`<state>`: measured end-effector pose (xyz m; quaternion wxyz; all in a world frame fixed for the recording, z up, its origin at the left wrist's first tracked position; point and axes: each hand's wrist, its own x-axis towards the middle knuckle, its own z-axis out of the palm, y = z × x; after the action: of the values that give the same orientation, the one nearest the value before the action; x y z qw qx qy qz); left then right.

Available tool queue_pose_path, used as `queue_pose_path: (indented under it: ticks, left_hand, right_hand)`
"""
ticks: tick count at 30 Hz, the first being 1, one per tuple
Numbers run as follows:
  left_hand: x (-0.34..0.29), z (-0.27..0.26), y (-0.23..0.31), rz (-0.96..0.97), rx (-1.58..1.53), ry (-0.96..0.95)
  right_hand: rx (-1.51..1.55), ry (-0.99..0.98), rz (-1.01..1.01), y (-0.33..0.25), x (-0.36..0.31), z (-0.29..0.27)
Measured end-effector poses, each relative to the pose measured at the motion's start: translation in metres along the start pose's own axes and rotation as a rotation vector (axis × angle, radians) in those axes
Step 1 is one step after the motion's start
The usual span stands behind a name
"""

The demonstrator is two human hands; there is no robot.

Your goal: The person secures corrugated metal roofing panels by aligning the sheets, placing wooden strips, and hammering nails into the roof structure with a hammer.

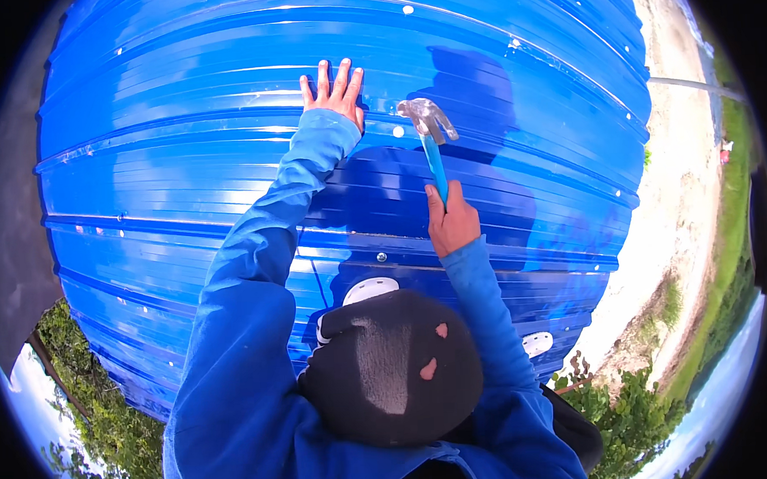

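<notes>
Right grip (454, 223) clasps 1 blue-handled hammer (434, 160); left grip (334, 96) lies spread flat on blue ribbed metal sheeting (203, 140).

To the right of the hammer (433, 153), a hand could pass over the blue sheet (567, 161), but leftward the left hand (336, 98) blocks.

The right hand (457, 222) hides the lower end of the hammer (435, 159); torn black cloth (342, 372) partly covers a white shoe (371, 289).
</notes>
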<state>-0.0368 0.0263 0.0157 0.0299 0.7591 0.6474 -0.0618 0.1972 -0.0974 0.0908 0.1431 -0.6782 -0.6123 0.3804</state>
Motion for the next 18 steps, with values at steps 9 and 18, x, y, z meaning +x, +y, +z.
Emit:
queue_pose_path:
  ticks: [9,18]
  left_hand:
    - [0.007,-0.002,0.001,0.029,-0.092,0.144]
    - [-0.139,-0.005,-0.098,-0.258,-0.041,0.0]
  right_hand:
    - [-0.061,-0.007,0.058,0.017,-0.007,0.009]
    - [-0.384,-0.274,0.096,-0.017,0.028,-0.069]
